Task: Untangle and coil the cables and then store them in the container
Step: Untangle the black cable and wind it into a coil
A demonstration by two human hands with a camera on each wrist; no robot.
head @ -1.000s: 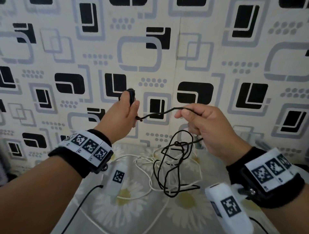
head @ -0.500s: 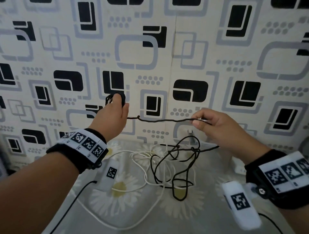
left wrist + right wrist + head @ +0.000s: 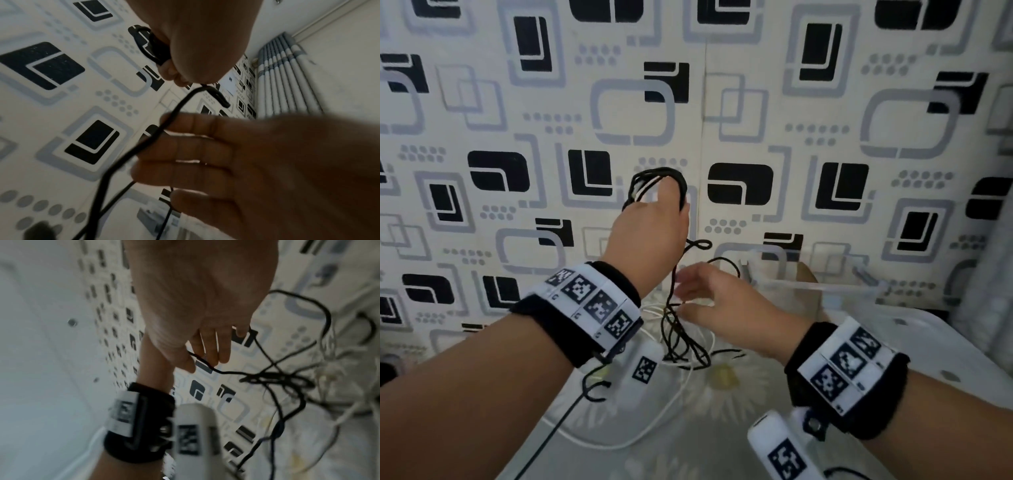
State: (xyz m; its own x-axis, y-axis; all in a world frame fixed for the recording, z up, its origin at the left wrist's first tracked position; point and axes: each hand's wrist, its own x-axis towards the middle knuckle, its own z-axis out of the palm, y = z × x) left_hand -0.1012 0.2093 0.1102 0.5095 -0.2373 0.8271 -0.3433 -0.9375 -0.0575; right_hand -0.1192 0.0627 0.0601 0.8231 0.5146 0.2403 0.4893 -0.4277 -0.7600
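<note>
My left hand [image 3: 654, 219] is raised in front of the wall and grips a small coil of the black cable [image 3: 664, 171], looped over its fingers. In the left wrist view the left hand [image 3: 201, 40] is a fist round those loops. From it a strand of black cable [image 3: 131, 154] hangs to a tangle [image 3: 688, 349] on the table. My right hand [image 3: 683, 294] is lower, fingers spread and straight, touching the hanging strand. In the right wrist view the cable [image 3: 226, 372] runs loosely between thumb and fingers [image 3: 213, 353]. A white cable [image 3: 681, 394] lies under the tangle.
A clear plastic container [image 3: 822, 286] stands against the patterned wall at the back right. The table carries a daisy-print cloth [image 3: 722, 428]. A white surface [image 3: 928, 342] and a curtain lie to the right.
My left hand has risen and holds more black loops. My right hand has let go of the stretched strand and dropped toward the tangle with its fingers spread.
</note>
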